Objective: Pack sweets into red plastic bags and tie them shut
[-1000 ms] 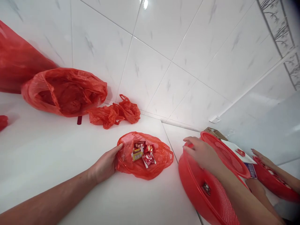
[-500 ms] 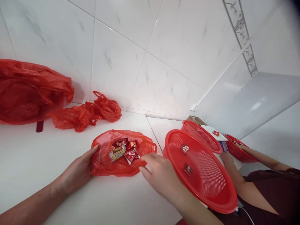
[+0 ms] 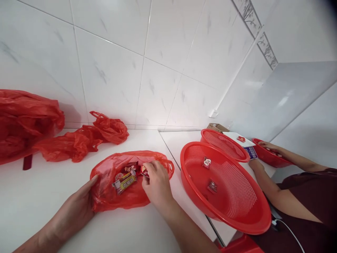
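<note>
A red plastic bag (image 3: 121, 203) lies with its mouth spread on the white table. My left hand (image 3: 79, 196) grips the bag's left edge, thumb over the rim. My right hand (image 3: 158, 182) reaches into the bag from the right. Its fingers are closed on a small red wrapped candy (image 3: 144, 171), which they partly cover. Beside it in the bag lie a yellow wrapped snack bar (image 3: 126, 182) and a dark red packet (image 3: 131, 166). To the right of my right hand, a large red plastic basket (image 3: 195, 189) holds a few small wrapped candies (image 3: 206, 162).
Crumpled red bags (image 3: 110, 128) lie along the tiled wall at the left. A second red basket (image 3: 223, 142) stands behind the large one. At the right, a co-worker's hand (image 3: 265, 145) is in another red basket (image 3: 276, 160), near a purple box (image 3: 250, 153).
My right hand has moved left from the bag's right rim into the bag and closed on a candy. The view has shifted. My left hand keeps hold of the bag.
</note>
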